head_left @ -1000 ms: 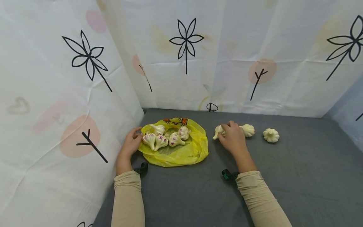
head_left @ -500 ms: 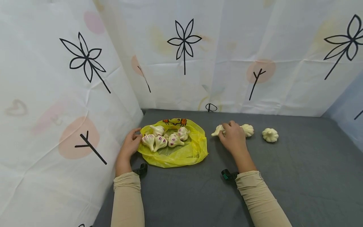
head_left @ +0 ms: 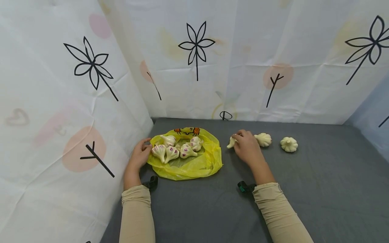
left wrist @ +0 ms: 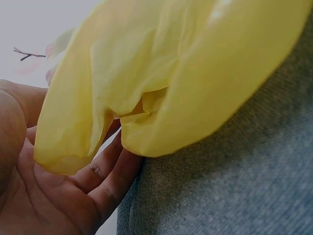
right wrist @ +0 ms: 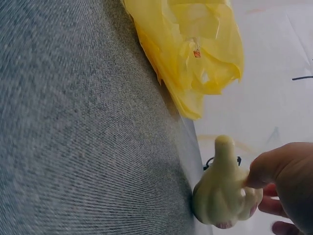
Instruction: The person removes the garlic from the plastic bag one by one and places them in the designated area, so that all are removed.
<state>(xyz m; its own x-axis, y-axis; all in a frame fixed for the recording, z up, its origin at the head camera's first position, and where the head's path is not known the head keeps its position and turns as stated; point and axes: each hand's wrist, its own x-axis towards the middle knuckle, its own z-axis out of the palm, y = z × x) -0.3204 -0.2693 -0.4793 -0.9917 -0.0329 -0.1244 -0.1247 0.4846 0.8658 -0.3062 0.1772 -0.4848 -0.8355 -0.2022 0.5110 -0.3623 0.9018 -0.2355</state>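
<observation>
My left hand (head_left: 139, 156) holds the left rim of a yellow plastic bag (head_left: 194, 171), which lies spread with its mouth upward. Several white garlic bulbs with purple marks (head_left: 172, 152) sit inside it. In the left wrist view, the fingers (left wrist: 108, 188) lie behind the bag's folded edge and the thumb is partly hidden by the plastic. To the right of the bag, my right hand (head_left: 248, 147) grips a cream garlic bulb (head_left: 231, 143) with its neck pointing left. The right wrist view shows the thumb pressed against this garlic bulb (right wrist: 222, 193), the fingers on its far side.
Two more garlic bulbs lie on the grey cloth (head_left: 200, 209): one (head_left: 263, 139) just beyond the right hand, another (head_left: 289, 144) farther right. Patterned white sheets (head_left: 243, 84) rise behind and at the left.
My right hand has shifted slightly left over the garlic bulb, covering more of it. The left hand stays at the bag's rim. The head view has drifted a little.
</observation>
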